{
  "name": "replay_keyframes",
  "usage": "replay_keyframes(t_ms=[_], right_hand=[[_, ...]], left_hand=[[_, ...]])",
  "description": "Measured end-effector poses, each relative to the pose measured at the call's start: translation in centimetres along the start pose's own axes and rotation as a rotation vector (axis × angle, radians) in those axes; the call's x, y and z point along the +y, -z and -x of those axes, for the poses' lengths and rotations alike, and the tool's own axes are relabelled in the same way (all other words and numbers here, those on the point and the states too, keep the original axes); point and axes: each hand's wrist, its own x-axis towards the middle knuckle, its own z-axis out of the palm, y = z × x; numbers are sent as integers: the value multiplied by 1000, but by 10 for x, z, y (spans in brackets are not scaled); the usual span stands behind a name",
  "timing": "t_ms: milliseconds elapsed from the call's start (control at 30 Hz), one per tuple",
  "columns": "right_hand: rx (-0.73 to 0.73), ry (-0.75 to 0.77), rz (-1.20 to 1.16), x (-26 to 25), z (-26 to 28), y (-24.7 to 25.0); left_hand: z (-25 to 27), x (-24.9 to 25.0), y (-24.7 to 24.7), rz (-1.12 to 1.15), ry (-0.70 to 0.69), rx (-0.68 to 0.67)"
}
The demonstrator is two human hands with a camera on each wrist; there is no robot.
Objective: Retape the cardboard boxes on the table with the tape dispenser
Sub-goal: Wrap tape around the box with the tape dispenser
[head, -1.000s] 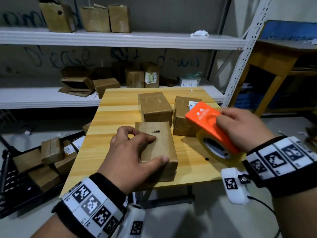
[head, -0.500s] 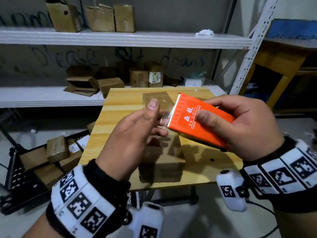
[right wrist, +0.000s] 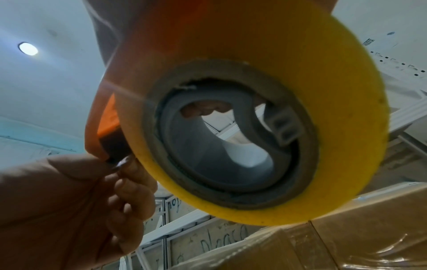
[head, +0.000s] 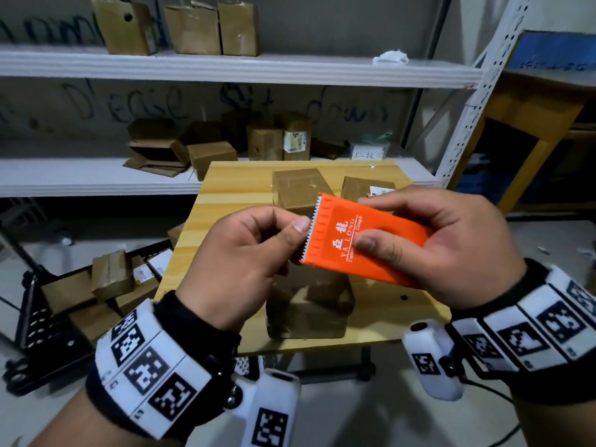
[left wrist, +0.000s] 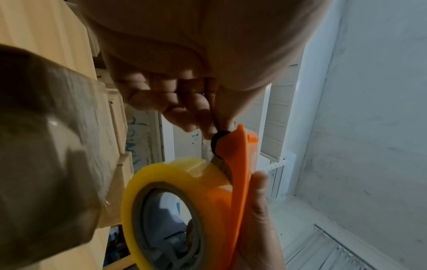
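Orange plastic tape dispenser (head: 361, 243), flat with a saw-tooth edge, sat gripped in the right hand (head: 451, 246) above the wooden table (head: 222, 188). Left hand (head: 245, 262) pinched its toothed end. Three brown, shiny-taped cardboard boxes (head: 309, 304) lay below.

A second ago the left hand (head: 245, 253) lay flat on the near box (head: 309, 304) on the desk; it has since lifted off and now pinches at the toothed edge of the dispenser (head: 351, 243). The right hand (head: 451, 246) has raised the dispenser from beside the box and turned its orange face upward, above the box.
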Motion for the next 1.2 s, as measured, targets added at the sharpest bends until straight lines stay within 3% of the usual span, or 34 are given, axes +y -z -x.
replay_keyframes(t_ms=[200, 533, 967, 1200], right_hand=[[-81, -27, 0, 4, -3, 1], [-181, -80, 57, 11, -7, 4], [-201, -86, 36, 15, -8, 5], [-173, -151, 118, 30, -6, 16]], left_hand=[[1, 2, 5, -154, -49, 8], [-3, -5, 6, -285, 10, 89], [-5, -9, 3, -338, 5, 119], [-7, -7, 29, -304, 41, 224]])
